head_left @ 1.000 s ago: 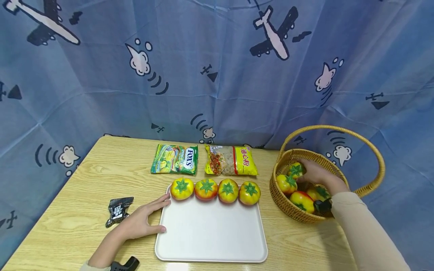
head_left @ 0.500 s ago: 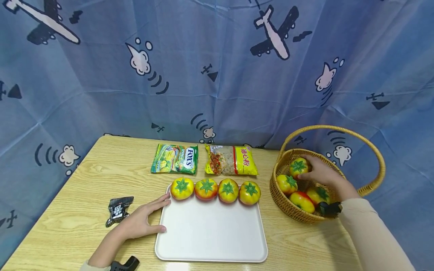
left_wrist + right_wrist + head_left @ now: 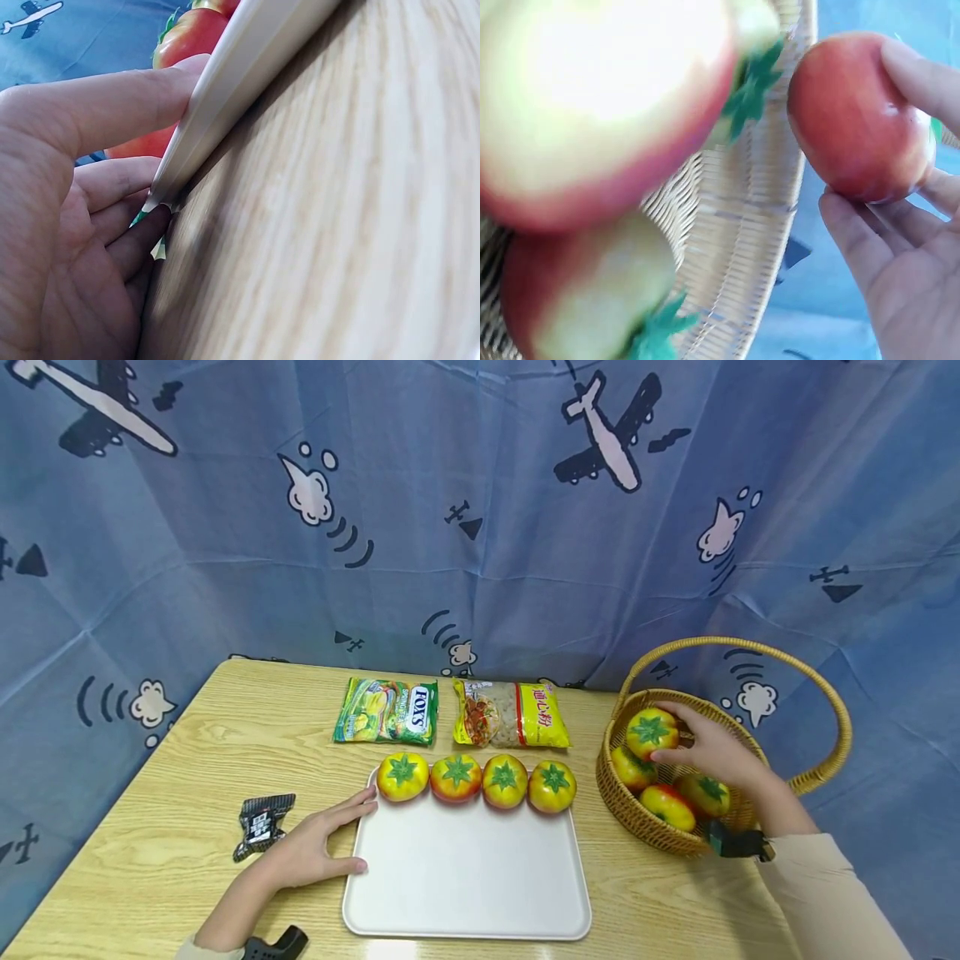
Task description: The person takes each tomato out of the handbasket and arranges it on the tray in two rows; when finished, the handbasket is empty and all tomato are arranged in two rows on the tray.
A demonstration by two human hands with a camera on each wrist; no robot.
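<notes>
My right hand (image 3: 716,747) grips a yellow-red tomato (image 3: 652,732) with a green star-shaped leaf top, above the left side of a wicker basket (image 3: 750,727). In the right wrist view, the thumb and fingers pinch this tomato (image 3: 862,120). Below it, several more tomatoes (image 3: 667,807) lie in the basket. At the left edge of a white tray (image 3: 468,868), my left hand (image 3: 307,852) touches the rim with spread, fairly straight fingers; the left wrist view shows its fingertips against the tray rim (image 3: 225,97). Several tomatoes (image 3: 456,778) sit in a row along the tray's far edge.
Behind the tray lie a green candy bag (image 3: 387,712) and a yellow pasta bag (image 3: 512,716). A small black packet (image 3: 262,827) rests left of my left hand. The basket's tall handle (image 3: 832,710) arches over its right side. A blue patterned curtain (image 3: 420,527) hangs behind the table.
My right hand has lifted the tomato from within the basket, moving it slightly left and toward me, over another tomato. The left hand and tray have stayed still.
</notes>
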